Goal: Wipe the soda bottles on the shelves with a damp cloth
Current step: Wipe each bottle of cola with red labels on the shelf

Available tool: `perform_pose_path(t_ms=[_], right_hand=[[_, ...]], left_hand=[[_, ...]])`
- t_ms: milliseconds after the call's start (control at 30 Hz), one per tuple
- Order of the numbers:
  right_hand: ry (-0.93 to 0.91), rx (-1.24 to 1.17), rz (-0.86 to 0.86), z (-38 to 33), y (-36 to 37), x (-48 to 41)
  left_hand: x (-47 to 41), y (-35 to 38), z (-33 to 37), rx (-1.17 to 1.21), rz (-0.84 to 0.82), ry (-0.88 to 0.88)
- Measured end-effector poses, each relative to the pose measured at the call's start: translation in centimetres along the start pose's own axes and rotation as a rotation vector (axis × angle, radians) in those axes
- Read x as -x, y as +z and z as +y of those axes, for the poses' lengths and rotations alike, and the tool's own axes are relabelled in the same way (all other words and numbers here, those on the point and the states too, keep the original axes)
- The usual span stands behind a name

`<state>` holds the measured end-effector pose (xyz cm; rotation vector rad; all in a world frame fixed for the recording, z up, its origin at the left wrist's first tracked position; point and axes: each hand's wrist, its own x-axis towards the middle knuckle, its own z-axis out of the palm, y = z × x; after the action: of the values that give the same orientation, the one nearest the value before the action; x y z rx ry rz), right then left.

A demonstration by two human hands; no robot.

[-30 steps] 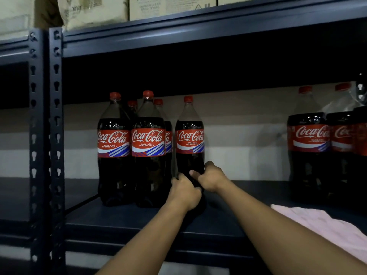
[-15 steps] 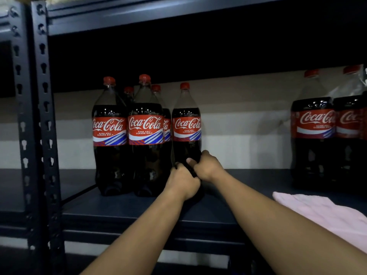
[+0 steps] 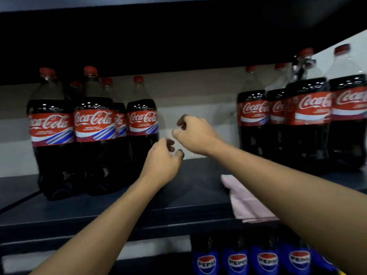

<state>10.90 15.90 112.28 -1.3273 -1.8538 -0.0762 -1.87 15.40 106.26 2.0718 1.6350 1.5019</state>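
Two clusters of soda bottles (image 3: pixel 93 126) stand on the dark shelf (image 3: pixel 119 215), all of them upright, long axis vertical, red caps at the top and red Coca-Cola labels turned toward the camera. The left cluster (image 3: pixel 51 128) shows five caps: two bottles in front, two partly hidden behind them, and an end bottle (image 3: pixel 142 124) standing at the right of the group. The right cluster (image 3: pixel 309 116) is packed close, at least four bottles deep toward the right edge of the view, well apart from the left one, with a bare stretch of pale wall (image 3: pixel 198 92) between them.

Both hands hang in that gap above the shelf, and neither grips anything. The left hand (image 3: pixel 161 163) is lower, knuckles up, its fingers loosely curled with the tips apart; it sits just beside the lower body of the end bottle, and whether it touches the plastic cannot be told. The right hand (image 3: pixel 195 133) is a little higher and further right, also loosely curled, thumb and fingertips parted, clear of every bottle.

A pink cloth (image 3: pixel 246 203) lies flat on the shelf between the clusters, nearer the right one, reaching the front edge and partly covered by the right forearm. Neither hand touches it.

Below the shelf, a row of blue Pepsi bottles (image 3: pixel 237 262) stands upright, labels forward. The picture is somewhat blurred.
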Motion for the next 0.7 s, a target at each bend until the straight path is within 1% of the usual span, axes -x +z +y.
perform_pose_path(t_ms=[100, 167, 267, 333, 400, 567, 700], right_hand=[[0.078, -0.035, 0.170, 4.0, -2.4, 1.5], [0.175, -0.002, 0.279, 7.4, -3.6, 2.6], [0.320, 0.018, 0.364, 11.2, -4.4, 3.5], [0.391, -0.044, 0.391, 13.2, -4.9, 3.7], [0.424, -0.110, 0.387, 14.5, -5.0, 3.7], [0.442, -0.225, 0.349, 16.2, -4.7, 3.4], [0.522, -0.267, 0.254, 16.9, -4.7, 3.3]], left_hand=[[-1.0, 2.3, 3.3, 0.116, -0.029, 0.032], [-1.8, 4.7, 5.4, 0.155, -0.062, 0.065], [-3.0, 7.9, 7.1, 0.179, -0.120, 0.078], [-3.8, 10.0, 8.2, 0.188, -0.176, 0.062], [-4.6, 11.8, 9.1, 0.178, -0.247, 0.036], [-6.2, 15.2, 10.1, 0.158, -0.427, -0.022], [-7.0, 16.5, 9.6, 0.199, -0.485, -0.049]])
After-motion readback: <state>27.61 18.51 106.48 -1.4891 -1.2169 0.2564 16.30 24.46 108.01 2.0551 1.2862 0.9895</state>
